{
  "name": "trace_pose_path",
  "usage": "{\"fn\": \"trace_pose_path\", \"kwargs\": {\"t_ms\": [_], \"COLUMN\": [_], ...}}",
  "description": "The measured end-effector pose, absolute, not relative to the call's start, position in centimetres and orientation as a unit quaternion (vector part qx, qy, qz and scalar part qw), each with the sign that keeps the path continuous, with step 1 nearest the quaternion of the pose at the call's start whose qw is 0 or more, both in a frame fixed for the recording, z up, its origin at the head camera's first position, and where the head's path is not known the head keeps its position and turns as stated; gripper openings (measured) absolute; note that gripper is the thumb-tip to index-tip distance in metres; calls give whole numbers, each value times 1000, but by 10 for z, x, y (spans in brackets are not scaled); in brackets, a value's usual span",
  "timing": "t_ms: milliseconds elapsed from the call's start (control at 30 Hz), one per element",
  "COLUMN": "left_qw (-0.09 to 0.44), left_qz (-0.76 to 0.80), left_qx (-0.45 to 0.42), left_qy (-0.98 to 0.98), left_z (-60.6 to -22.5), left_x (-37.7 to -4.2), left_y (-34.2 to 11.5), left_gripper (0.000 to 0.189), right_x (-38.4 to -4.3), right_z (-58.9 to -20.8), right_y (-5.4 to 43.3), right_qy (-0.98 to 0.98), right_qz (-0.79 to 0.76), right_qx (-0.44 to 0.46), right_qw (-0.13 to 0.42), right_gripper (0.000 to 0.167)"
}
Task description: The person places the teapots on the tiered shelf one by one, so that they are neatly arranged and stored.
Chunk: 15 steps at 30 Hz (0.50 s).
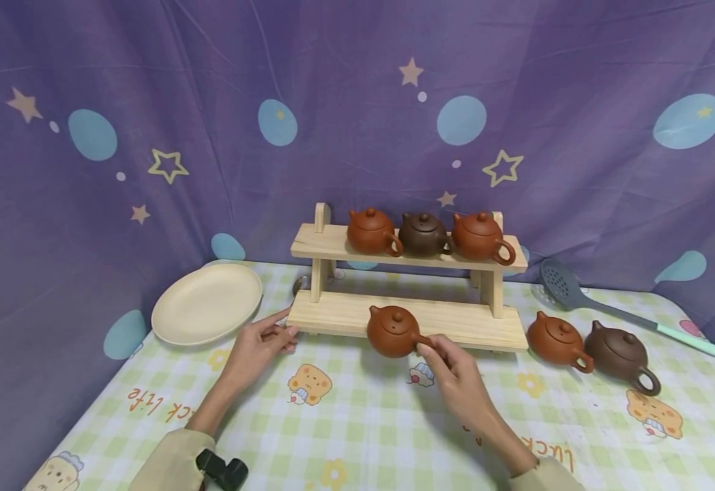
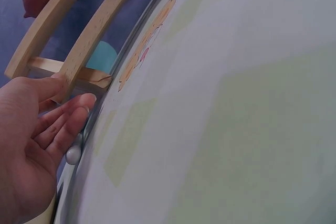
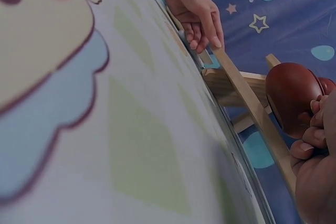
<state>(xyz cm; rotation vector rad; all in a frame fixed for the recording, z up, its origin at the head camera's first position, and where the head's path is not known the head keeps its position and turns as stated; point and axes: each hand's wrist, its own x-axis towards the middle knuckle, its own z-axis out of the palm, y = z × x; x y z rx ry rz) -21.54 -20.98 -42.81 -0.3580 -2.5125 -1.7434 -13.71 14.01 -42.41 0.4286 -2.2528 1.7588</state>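
Right hand [image 1: 458,378] is pinching the handle of a reddish-brown teapot [image 1: 392,334], thumb and fingers closed around it; pot is hanging near the front edge of the lower tier [image 1: 345,310], can't tell if touching. Left hand [image 1: 260,351] is pinching the tier's left end corner between thumb and fingers, other fingers loosely bent. All pots are wearing lids, so insides aren't showing. Upper tier [image 1: 320,242] is carrying three side by side: red pot [image 1: 368,235], dark brown pot [image 1: 424,236], second red pot [image 1: 479,239], leaving bare wood at the left end. Lower tier is showing open board either side of the held pot. Right of the stand, an orange-brown pot [image 1: 554,341] and a dark pot [image 1: 617,353] are sitting close together on the checked tablecloth [image 1: 363,429], handles pointing right. Behind them a grey slotted skimmer with mint grip [image 1: 621,315] is lying diagonally. Shallow cream oval plate [image 1: 207,303] is resting far left. Cloth is lying open between the forearms. Pots are looking round, smooth, clay-like; boards are showing pale grain.
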Motion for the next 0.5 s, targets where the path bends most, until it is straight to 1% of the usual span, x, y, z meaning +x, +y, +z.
{"fn": "trace_pose_path", "kwargs": {"t_ms": [200, 500], "left_qw": [31, 31], "left_qz": [-566, -565], "left_qx": [-113, -112], "left_qy": [-816, -817], "left_z": [-427, -427], "left_x": [-215, -215], "left_y": [-209, -210], "left_gripper": [55, 55], "right_x": [-141, -147], "right_z": [-424, -426], "right_y": [135, 129], "right_qy": [-771, -769], "right_qz": [609, 604], "right_qx": [148, 160], "right_qw": [117, 131], "right_gripper": [16, 16]}}
